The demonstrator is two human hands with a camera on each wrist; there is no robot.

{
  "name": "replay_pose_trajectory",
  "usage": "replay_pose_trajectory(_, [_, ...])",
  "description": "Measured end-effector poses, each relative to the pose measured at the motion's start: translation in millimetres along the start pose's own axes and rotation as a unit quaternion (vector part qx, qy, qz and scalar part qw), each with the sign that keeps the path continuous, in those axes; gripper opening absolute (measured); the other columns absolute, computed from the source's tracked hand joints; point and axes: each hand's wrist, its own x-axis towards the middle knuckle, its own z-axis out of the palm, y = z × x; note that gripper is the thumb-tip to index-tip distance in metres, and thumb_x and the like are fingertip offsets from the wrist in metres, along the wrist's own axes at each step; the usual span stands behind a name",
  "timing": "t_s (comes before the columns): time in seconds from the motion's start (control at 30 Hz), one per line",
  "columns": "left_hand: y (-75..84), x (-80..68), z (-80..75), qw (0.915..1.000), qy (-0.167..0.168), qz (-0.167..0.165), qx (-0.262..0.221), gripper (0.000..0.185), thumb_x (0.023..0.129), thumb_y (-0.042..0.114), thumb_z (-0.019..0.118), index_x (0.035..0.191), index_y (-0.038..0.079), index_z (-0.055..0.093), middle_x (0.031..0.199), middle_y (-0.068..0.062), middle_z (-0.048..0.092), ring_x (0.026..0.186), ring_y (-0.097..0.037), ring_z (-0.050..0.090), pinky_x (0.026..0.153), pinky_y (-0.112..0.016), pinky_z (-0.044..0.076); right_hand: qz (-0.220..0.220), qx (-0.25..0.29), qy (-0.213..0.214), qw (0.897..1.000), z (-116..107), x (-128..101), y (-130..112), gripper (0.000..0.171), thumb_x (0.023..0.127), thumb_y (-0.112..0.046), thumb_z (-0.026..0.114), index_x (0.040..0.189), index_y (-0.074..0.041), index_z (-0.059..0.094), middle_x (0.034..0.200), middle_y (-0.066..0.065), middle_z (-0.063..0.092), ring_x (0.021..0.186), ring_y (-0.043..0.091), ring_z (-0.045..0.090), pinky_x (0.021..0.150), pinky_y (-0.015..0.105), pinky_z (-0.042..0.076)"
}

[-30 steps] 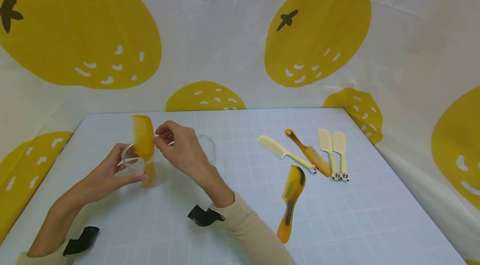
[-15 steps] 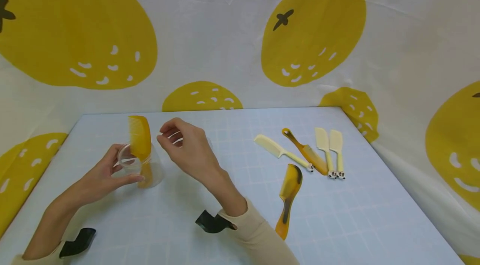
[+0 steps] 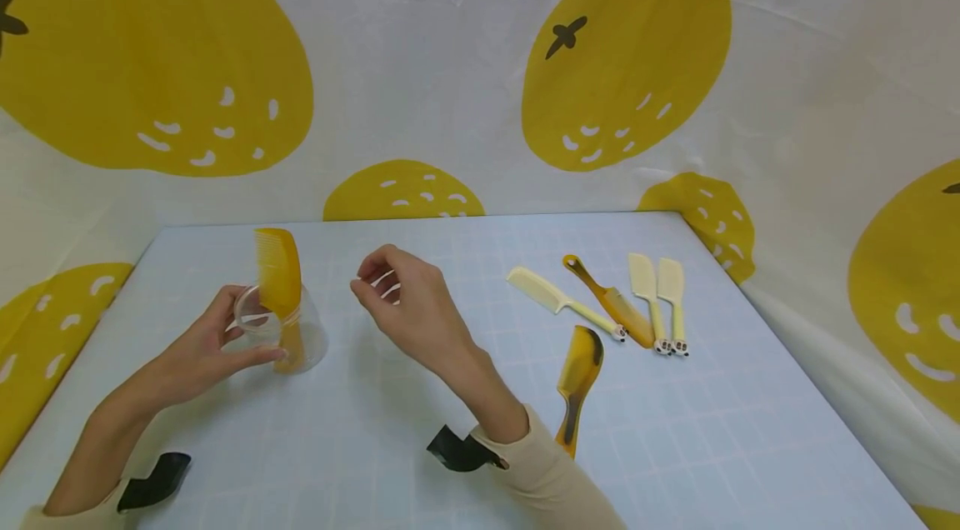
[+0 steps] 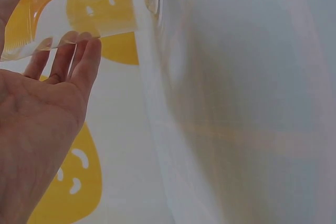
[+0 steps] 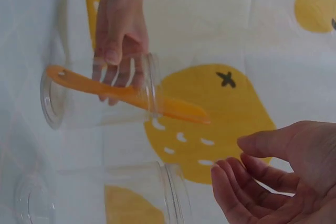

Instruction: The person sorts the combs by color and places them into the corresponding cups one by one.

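Left hand (image 3: 198,351) grips clear cup (image 3: 279,337) near the table's (image 3: 420,463) left edge; orange comb (image 3: 279,280) stands upright in cup, teeth up; right hand (image 3: 408,309) beside it, holds nothing, fingers loosely curled; five combs (image 3: 615,309) lie towards the right edge.

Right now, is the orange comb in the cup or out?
In: the comb stands handle-down in the cup held by the left hand.

Your table (image 3: 465,447) carries a pale blue grid cloth. On it stand a clear cup (image 3: 288,338), and to your right lie five combs: three cream (image 3: 558,305), two amber (image 3: 577,372).
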Motion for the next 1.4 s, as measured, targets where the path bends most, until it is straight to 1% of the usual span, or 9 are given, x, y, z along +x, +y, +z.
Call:
replay_pose_trajectory(0.1, [-0.4,0.5,0.0,1.0,0.001,0.002,0.003,0.063,0.091,0.012,0.079,0.133,0.009,0.032,0.139,-0.01,0.043,0.121,-0.006,0.045,0.091,0.001,0.032,0.0,-0.006,0.002,1.0,-5,-4,3,0.008,0.098,-0.008,0.07,0.103,-0.004,0.065,0.095,0.006,0.067,0.082,0.012,0.064,0.075,0.015,0.055])
replay_pose_trajectory(0.33, [-1.8,-0.2,-0.5,0.9999,-0.004,0.009,-0.01,0.062,0.092,0.01,0.078,0.133,0.009,0.032,0.138,-0.01,0.043,0.122,-0.005,0.044,0.092,0.001,0.032,0.001,-0.029,0.011,1.0,-17,-12,16,0.011,0.098,-0.009,0.07,0.106,-0.002,0.065,0.097,0.005,0.068,0.083,0.015,0.064,0.075,0.018,0.057])
replay_pose_trajectory(0.5, [-2.4,-0.8,-0.4,0.9999,-0.005,0.006,-0.008,0.061,0.092,0.01,0.078,0.133,0.009,0.032,0.139,-0.01,0.042,0.122,-0.005,0.044,0.092,0.001,0.032,0.002,-0.044,0.021,0.999,-27,-18,29,0.012,0.098,-0.008,0.07,0.107,-0.002,0.065,0.097,0.005,0.068,0.083,0.016,0.065,0.076,0.026,0.06])
replay_pose_trajectory(0.7, [-3.2,-1.8,-0.2,0.9999,-0.003,0.008,-0.009,0.061,0.093,0.009,0.077,0.133,0.01,0.032,0.138,-0.006,0.043,0.121,-0.007,0.044,0.091,0.001,0.032,0.005,-0.062,0.035,0.997,-40,-25,43,0.013,0.097,-0.007,0.071,0.107,-0.003,0.065,0.097,0.004,0.068,0.082,0.016,0.065,0.074,0.025,0.059])
replay_pose_trajectory(0.83, [-4.1,-2.8,0.0,0.9999,-0.002,0.011,-0.013,0.06,0.092,0.007,0.077,0.133,0.01,0.033,0.137,-0.005,0.044,0.121,-0.006,0.044,0.092,0.001,0.032,0.01,-0.077,0.039,0.996,-47,-29,53,0.014,0.097,-0.007,0.071,0.108,-0.001,0.065,0.097,0.005,0.068,0.082,0.017,0.065,0.075,0.03,0.061])
replay_pose_trajectory(1.07, [-3.4,-2.9,-1.8,0.9998,-0.005,-0.019,0.005,0.063,0.094,0.014,0.076,0.136,0.009,0.03,0.143,-0.011,0.039,0.123,0.001,0.039,0.092,0.003,0.029,0.021,-0.101,0.049,0.993,-59,-36,67,0.012,0.096,-0.007,0.071,0.106,-0.002,0.066,0.094,0.005,0.068,0.08,0.017,0.065,0.073,0.033,0.061])
replay_pose_trajectory(1.2, [-3.0,-2.4,-2.3,0.9994,-0.006,-0.032,0.013,0.064,0.095,0.018,0.076,0.137,0.008,0.028,0.145,-0.014,0.038,0.122,0.003,0.038,0.092,0.003,0.029,0.03,-0.117,0.052,0.991,-66,-41,76,0.012,0.096,-0.008,0.071,0.106,-0.003,0.066,0.094,0.005,0.068,0.08,0.018,0.065,0.073,0.035,0.061])
replay_pose_trajectory(1.3, [-2.4,-1.6,-1.8,0.9993,-0.006,-0.033,0.013,0.064,0.095,0.018,0.076,0.137,0.008,0.029,0.145,-0.014,0.039,0.121,0.003,0.038,0.092,0.003,0.029,0.037,-0.132,0.054,0.989,-71,-45,83,0.012,0.096,-0.007,0.071,0.106,-0.003,0.066,0.094,0.006,0.068,0.08,0.02,0.066,0.073,0.038,0.062])
replay_pose_trajectory(1.4, [-1.5,-0.8,-0.9,0.9996,-0.005,-0.026,0.009,0.064,0.095,0.017,0.076,0.136,0.008,0.029,0.144,-0.014,0.04,0.121,0.003,0.039,0.091,0.003,0.029,0.041,-0.149,0.061,0.986,-78,-49,90,0.013,0.096,-0.007,0.072,0.106,-0.001,0.066,0.094,0.008,0.068,0.079,0.021,0.066,0.072,0.04,0.061])
